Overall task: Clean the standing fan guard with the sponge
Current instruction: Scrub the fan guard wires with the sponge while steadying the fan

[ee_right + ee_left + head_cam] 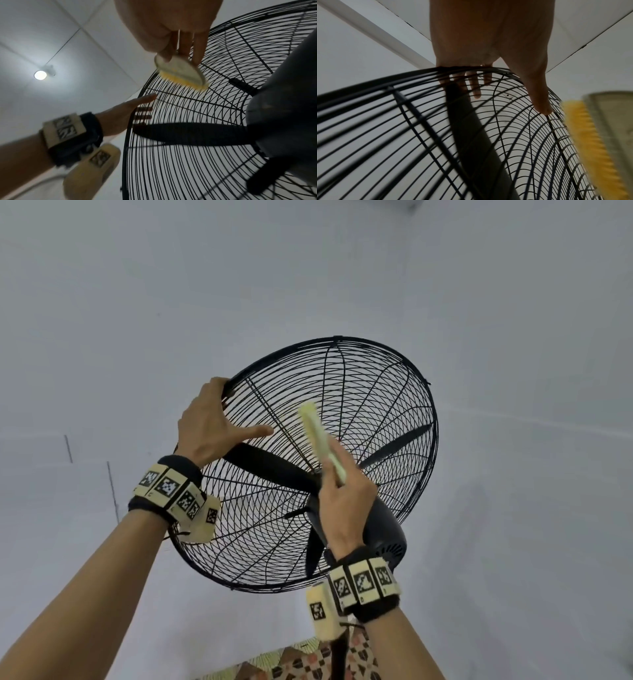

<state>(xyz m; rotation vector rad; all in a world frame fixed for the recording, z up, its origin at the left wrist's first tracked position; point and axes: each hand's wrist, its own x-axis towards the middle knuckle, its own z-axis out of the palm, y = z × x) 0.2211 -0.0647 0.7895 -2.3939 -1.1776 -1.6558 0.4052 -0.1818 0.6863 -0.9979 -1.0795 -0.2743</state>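
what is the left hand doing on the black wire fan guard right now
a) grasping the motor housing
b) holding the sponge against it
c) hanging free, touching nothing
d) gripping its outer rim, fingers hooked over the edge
d: the left hand grips the outer rim of the round black wire fan guard, fingers curled over the edge and seen through the wires from the left wrist, while the right hand holds the yellow sponge.

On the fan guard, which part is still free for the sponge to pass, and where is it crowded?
The rear guard is bare wire from the sponge to its top and right rim, and again along the lower arc below the left wrist. It is crowded at the upper-left rim, gripped by the left hand, and by the motor housing behind the right hand.
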